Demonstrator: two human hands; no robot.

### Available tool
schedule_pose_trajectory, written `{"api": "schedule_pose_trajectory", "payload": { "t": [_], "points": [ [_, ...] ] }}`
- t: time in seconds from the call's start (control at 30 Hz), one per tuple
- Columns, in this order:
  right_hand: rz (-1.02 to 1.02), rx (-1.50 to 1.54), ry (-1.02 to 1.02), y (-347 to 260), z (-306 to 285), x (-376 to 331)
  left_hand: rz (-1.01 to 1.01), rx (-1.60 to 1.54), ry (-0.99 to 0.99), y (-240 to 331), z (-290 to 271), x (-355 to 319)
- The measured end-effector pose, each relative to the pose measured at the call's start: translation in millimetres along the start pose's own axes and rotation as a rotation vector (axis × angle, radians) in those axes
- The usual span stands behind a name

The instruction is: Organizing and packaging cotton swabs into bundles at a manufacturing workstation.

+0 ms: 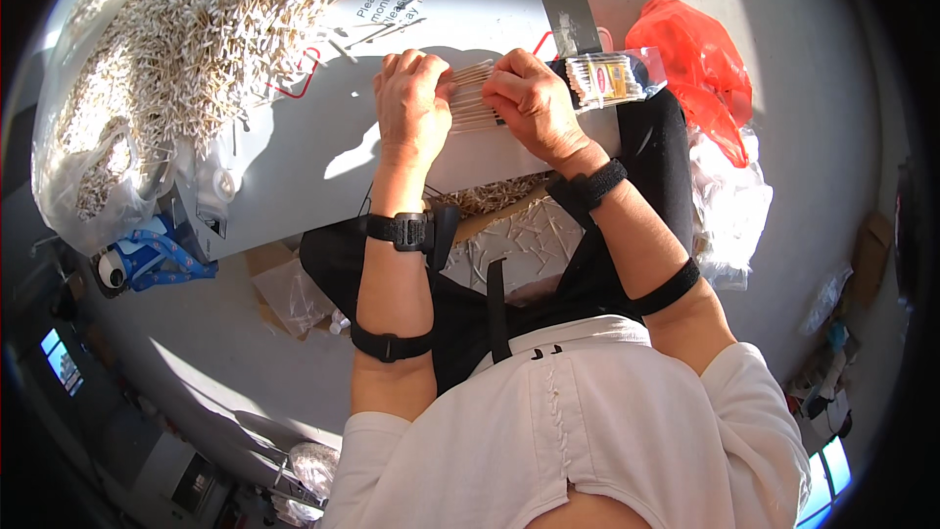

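Note:
A bundle of cotton swabs (473,106) stretches sideways over the grey board between my two hands. My left hand (413,110) has its fingers curled around the left ends of the swabs. The right ends are pinched in my right hand (534,106), whose fingers hide part of them. Just right of that hand lies a clear packet of cotton swabs (607,79) with a yellow and red label, close to my knee. A large heap of loose cotton swabs (225,24) fills the far left, spilling toward the middle of the board.
A clear plastic bag (59,181) lies around the heap. The grey printed board (294,181) forms the work surface. At the right are a red plastic bag (700,69) and white plastic bags (729,206). Scattered swabs (524,240) lie below the board's near edge, beside my legs.

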State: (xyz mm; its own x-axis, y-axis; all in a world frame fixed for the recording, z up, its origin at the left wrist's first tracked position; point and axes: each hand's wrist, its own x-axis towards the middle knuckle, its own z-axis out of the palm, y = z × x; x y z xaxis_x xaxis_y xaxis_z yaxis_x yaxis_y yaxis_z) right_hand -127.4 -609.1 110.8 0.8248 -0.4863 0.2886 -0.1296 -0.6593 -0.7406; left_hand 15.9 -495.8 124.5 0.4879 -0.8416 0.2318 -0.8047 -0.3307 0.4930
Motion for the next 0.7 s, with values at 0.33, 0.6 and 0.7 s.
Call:
{"api": "schedule_pose_trajectory", "payload": {
  "t": [0.33,0.6,0.7],
  "points": [
    [0.072,0.113,0.049,-0.2,0.6,-0.2,-0.099,-0.082,-0.117,-7.6,-6.3,16.4],
    [0.13,0.002,0.06,-5.5,2.7,7.9,-0.061,0.031,-0.177,-10.6,-6.0,21.3],
    [0.21,0.043,0.094,-3.9,2.4,11.3,-0.075,0.042,-0.105,-11.3,-5.1,23.9]
  ]
}}
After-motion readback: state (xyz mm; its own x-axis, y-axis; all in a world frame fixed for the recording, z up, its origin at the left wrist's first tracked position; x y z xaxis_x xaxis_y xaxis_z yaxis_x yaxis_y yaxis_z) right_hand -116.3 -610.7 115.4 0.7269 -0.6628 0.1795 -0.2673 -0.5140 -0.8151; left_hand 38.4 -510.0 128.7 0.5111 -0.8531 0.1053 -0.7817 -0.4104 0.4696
